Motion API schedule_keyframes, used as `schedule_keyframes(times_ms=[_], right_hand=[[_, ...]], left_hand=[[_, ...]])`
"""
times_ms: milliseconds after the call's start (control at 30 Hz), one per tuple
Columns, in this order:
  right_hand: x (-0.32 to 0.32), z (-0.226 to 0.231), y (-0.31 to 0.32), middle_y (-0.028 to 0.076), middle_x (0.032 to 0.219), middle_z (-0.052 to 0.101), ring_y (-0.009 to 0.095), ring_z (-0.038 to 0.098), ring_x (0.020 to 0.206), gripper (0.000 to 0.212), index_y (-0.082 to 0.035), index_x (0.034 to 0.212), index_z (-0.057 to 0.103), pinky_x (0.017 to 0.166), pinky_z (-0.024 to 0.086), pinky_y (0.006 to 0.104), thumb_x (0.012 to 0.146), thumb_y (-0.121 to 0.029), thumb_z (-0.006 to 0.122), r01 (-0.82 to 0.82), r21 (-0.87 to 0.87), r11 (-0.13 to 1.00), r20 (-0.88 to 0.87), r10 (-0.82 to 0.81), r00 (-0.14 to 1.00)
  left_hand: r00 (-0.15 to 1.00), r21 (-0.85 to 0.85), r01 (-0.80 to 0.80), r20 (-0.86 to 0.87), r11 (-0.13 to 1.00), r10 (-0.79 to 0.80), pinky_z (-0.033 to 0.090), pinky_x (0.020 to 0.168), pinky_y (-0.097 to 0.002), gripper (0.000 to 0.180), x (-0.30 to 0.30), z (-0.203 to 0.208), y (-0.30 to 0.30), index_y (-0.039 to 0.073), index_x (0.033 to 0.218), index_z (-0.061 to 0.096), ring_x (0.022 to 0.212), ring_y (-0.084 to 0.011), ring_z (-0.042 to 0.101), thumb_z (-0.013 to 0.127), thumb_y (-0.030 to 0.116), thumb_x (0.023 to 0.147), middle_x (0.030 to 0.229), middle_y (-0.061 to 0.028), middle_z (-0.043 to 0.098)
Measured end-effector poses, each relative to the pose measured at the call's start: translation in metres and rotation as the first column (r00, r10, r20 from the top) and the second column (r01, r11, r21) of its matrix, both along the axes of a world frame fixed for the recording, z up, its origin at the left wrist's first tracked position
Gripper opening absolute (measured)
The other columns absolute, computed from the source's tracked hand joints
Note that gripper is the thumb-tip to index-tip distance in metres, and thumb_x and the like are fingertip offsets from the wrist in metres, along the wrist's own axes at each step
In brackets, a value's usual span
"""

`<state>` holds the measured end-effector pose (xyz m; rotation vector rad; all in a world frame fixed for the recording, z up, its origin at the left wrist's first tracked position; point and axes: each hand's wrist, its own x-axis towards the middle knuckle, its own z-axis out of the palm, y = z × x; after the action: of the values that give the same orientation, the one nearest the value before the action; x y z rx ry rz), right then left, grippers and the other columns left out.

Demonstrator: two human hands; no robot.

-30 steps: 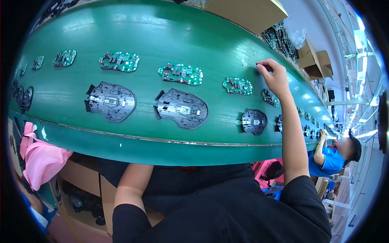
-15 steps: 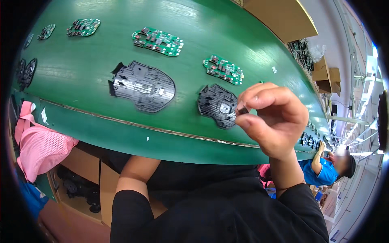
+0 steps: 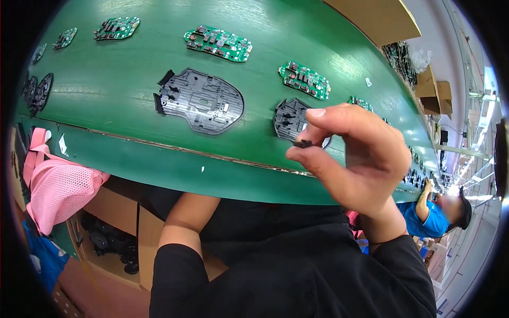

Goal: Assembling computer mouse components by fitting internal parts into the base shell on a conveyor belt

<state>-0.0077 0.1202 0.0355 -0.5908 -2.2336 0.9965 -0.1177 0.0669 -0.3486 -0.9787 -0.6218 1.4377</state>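
My right hand (image 3: 366, 151) is raised at the near side of the green work surface (image 3: 127, 90). Its thumb and forefinger pinch a small black plastic piece (image 3: 304, 143). Just behind these fingers lies a black mouse base shell (image 3: 289, 117), partly covered by the hand. Another such shell (image 3: 204, 100), inner side up, rests to the left. Beyond the two shells lie green circuit boards (image 3: 218, 43) (image 3: 305, 79). My left forearm (image 3: 188, 217) goes under the table's near edge, which hides the left hand.
More circuit boards (image 3: 116, 28) and dark shells (image 3: 38, 93) run along the surface at left. A pink mesh bag (image 3: 66, 185) hangs at the near left, above a carton of black parts (image 3: 108, 241). Cardboard boxes (image 3: 432, 90) stand far right. A person in blue (image 3: 427, 217) works further along.
My right hand has come left and nearer to me relative to the shell, and the small piece has turned in the pinch. The whole view has shifted slightly.
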Motion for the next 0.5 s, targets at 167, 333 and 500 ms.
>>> schedule_keyframes(times_ms=[167,333,500], right_hand=[[-0.003,-0.008,-0.002,0.018,0.099,0.072,0.024,0.069,0.082,0.036,0.001,0.108,0.068,0.070,0.059,0.0295,0.076,0.015,0.081,-0.064,-0.374,0.925,-0.114,0.023,0.993],[0.001,-0.017,-0.004,0.019,0.100,0.071,0.024,0.068,0.079,0.033,0.000,0.107,0.069,0.069,0.060,0.0291,0.079,0.012,0.081,-0.101,-0.630,0.770,-0.215,-0.048,0.975],[-0.006,-0.022,-0.007,0.019,0.099,0.071,0.024,0.068,0.077,0.029,-0.001,0.106,0.069,0.069,0.059,0.0295,0.081,0.009,0.080,-0.173,-0.698,0.695,-0.304,-0.068,0.950]], left_hand=[[0.972,-0.027,0.002,-0.233,1.000,-0.009,0.028,0.124,-0.0630,0.068,-0.007,-0.008,0.003,0.022,0.164,0.030,0.152,-0.0350,0.034,0.033,0.061,0.108,0.167,-0.0094,0.035],[0.854,0.257,-0.044,-0.491,0.965,0.170,0.027,0.124,-0.0634,0.070,0.004,-0.048,0.019,0.022,0.163,0.031,0.152,-0.0352,0.034,0.032,0.063,0.107,0.166,-0.0097,0.035],[0.869,0.313,-0.041,-0.457,0.949,0.189,0.025,0.125,-0.0631,0.070,-0.001,-0.087,0.024,0.021,0.163,0.031,0.152,-0.0351,0.034,0.032,0.064,0.107,0.166,-0.0100,0.036]])
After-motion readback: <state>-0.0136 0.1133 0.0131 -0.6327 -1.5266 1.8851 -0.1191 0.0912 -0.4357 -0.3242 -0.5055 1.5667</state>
